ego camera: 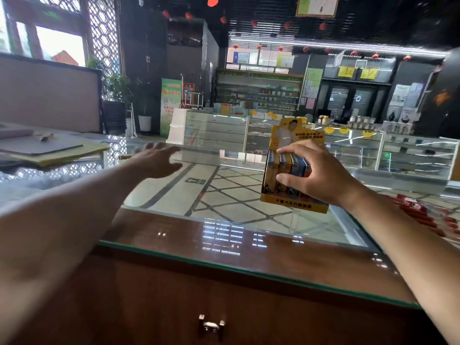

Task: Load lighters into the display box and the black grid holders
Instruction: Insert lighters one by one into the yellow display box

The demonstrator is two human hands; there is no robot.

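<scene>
A glass counter with a wooden frame is seen beneath both outstretched arms. To the left of the left fingers, a stack of papers is laid on the counter. A yellow display box is gripped by the right hand. The fingers are curled over the top of the box and the thumb is pressed against its front, so that the box is pinched between them. The box is kept upright, its printed back card rising above the fingertips. Whether its base is resting on the glass or is held just above it cannot be told. A row of lighters is stood upright inside the box, between the curled fingers and the thumb. The left hand is stretched forward over the glass, well apart from the box. Its fingers are spread and nothing is held, though the hand is blurred. Behind the right wrist, what may be red lighters are scattered on the glass, too blurred to be sure. A metal drawer handle is fixed low on the wooden front.
</scene>
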